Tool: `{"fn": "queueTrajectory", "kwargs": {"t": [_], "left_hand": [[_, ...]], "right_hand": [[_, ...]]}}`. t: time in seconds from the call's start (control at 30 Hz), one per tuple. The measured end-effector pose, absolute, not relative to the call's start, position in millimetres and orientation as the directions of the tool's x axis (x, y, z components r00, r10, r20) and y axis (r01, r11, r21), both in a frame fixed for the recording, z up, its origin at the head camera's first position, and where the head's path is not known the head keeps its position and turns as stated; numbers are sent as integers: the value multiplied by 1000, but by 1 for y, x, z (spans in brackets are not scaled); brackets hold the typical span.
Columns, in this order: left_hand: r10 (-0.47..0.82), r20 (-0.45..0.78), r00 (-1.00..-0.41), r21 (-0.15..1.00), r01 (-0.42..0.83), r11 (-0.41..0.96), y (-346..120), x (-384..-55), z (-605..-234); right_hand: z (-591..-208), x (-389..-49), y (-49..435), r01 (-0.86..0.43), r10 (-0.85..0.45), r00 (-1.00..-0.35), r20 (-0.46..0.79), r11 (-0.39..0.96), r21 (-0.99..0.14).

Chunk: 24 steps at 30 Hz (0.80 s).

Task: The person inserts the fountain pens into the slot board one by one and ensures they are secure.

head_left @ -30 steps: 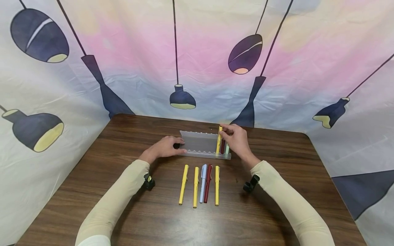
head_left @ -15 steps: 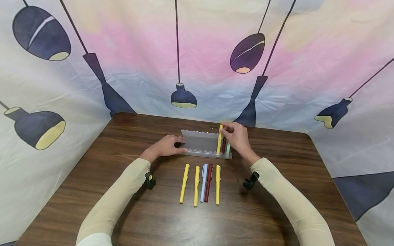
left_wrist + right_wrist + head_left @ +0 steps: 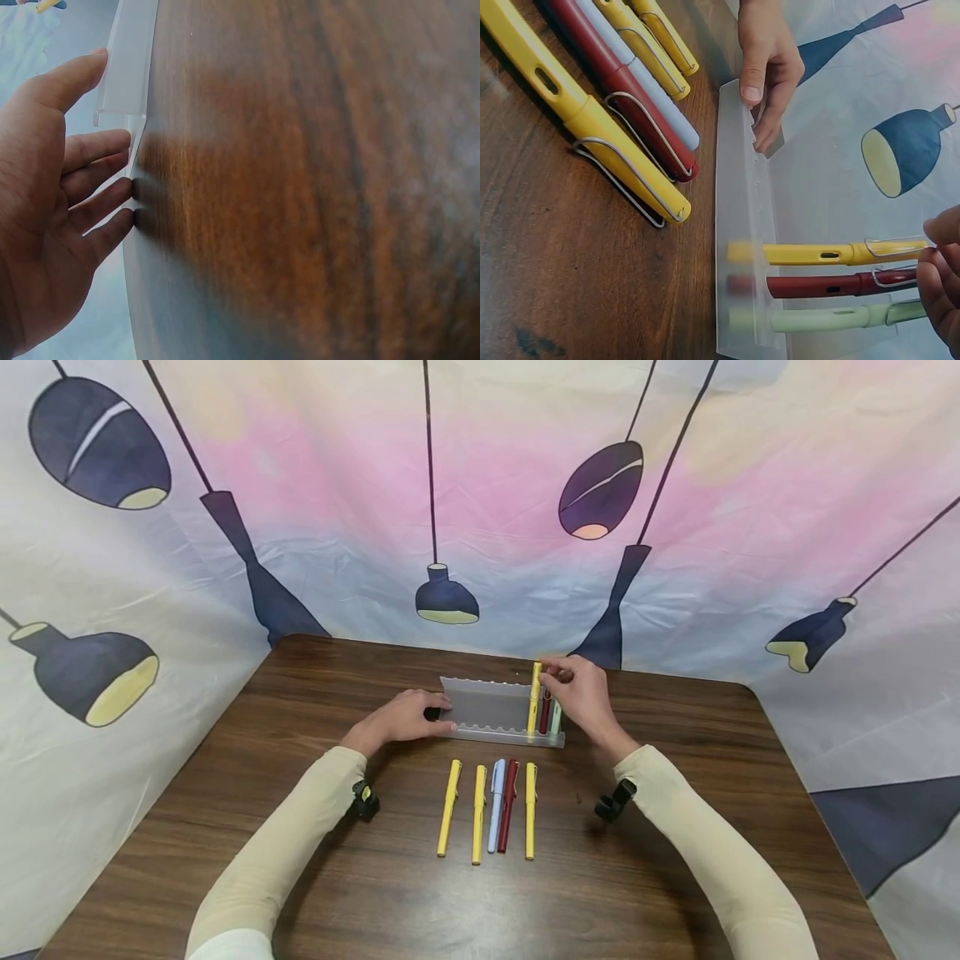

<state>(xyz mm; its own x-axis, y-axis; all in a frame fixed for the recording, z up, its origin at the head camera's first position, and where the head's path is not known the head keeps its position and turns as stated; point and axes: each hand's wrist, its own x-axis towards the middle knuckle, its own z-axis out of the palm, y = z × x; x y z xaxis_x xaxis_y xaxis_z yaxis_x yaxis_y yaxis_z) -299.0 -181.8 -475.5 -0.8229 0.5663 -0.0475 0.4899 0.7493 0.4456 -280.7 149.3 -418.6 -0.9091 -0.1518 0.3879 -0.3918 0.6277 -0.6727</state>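
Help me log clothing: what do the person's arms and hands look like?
The left sleeve and right sleeve are pale cream, snug and wrist-length, with white fabric beyond the left one. The left wrist device is black with a yellowish spot; the right wrist device is black. The left hand and right hand are ungloved.

3 pens (image 3: 806,286) (yellow, red, green) sit parallel in a translucent rack (image 3: 487,707).

Your long fabric sleeves (image 3: 288,835) are plain cream. The wooden table (image 3: 585,902) is dark brown with streaked grain. Your frosted, colourless plastic pen rack (image 3: 487,703) has slim yellow (image 3: 810,253), dark red (image 3: 810,286) and pale green pens (image 3: 817,320). Your loose pens: three yellow pens (image 3: 478,814), a light blue pen (image 3: 495,810), a dark red pen (image 3: 507,810). Pink, blue and cream cloth backdrop (image 3: 322,518), navy lamp print (image 3: 450,597).
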Motion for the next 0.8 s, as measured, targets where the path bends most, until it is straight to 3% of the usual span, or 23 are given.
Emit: {"fn": "queueTrajectory", "kwargs": {"t": [0.8], "left_hand": [[562,-52,-825,429,490,759,-180,-298,-474]], "right_hand": [[-438,-222,169,-356,-176,-932,317,616,-703]]}}
